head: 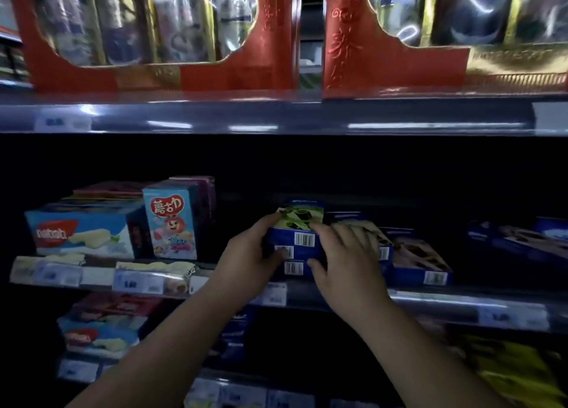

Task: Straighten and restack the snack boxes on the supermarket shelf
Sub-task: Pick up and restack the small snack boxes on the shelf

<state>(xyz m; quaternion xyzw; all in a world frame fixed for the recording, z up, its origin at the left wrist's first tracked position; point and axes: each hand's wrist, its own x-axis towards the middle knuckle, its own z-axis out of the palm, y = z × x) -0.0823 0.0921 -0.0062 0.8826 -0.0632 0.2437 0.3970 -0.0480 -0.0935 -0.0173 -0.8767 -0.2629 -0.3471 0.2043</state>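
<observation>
A stack of dark blue snack boxes (296, 241) with white barcodes stands on the middle shelf (430, 303). The top box shows a green picture. My left hand (249, 260) grips the left side of the stack, thumb on the front of the boxes. My right hand (347, 263) holds the right side, with its fingers curled over the top edge and its thumb low on the front. More blue boxes (421, 260) lie flat to the right, partly hidden by my right hand.
Left on the same shelf stand a light blue wafer box (83, 235) and an upright cartoon box (173, 226). Red gift boxes (153, 38) fill the shelf above. Yellow packs (516, 373) lie at the lower right. The shelf's back is dark.
</observation>
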